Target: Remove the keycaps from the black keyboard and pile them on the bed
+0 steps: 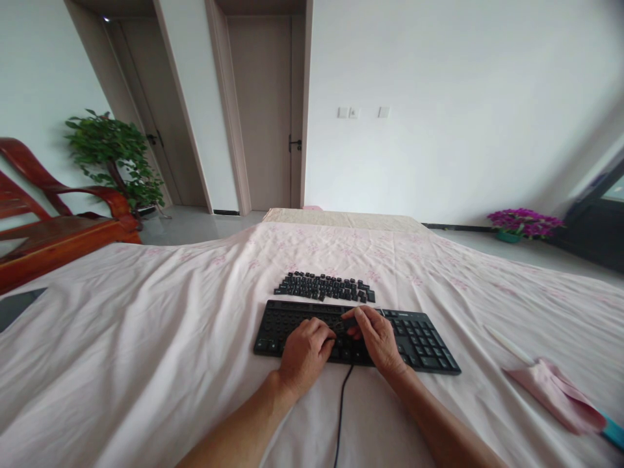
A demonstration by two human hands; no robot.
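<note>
A black keyboard (426,341) lies on a pale pink flowered cloth (205,390). Its left and middle part looks stripped of keycaps, while the number pad at the right still has them. Loose black keycaps (322,286) are laid out in rows just beyond it. My left hand (308,354) rests over the middle of the keyboard, fingers curled and fingertips pressed together; what they hold, if anything, is hidden. Beside it, my right hand (375,335) pinches a small dark object (349,322) close above the keys, near the left fingertips. Its kind cannot be made out.
The keyboard's cable (342,403) runs towards me. To the right lie a white stick (509,344), a folded pink cloth (556,395) and something blue (613,429). A dark flat object (19,307) is at the left edge, near a wooden bench (73,240).
</note>
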